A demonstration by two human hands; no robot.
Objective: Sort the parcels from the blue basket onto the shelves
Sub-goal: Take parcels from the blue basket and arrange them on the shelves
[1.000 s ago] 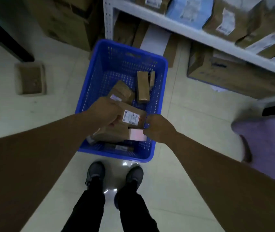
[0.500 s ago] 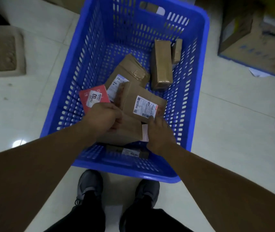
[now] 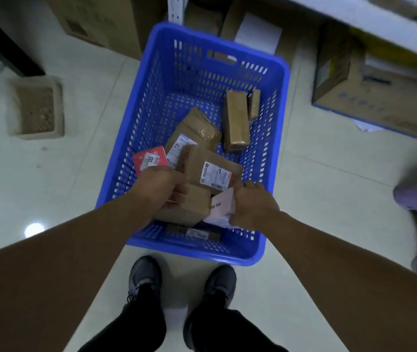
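- left hand (image 3: 160, 191) now clamped on plain brown box (image 3: 189, 207), right hand (image 3: 251, 205) pinching white mailer (image 3: 223, 208)
- both up off the pile since half a second ago
- five-odd parcels left in blue basket (image 3: 149, 97); shelf (image 3: 369, 24) next

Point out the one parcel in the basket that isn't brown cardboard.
The red parcel against the blue basket's left wall, just beyond the left hand. It is flat and red with a white label; the others are brown boxes.

Eight parcels (image 3: 235, 120), one basket (image 3: 282, 97)
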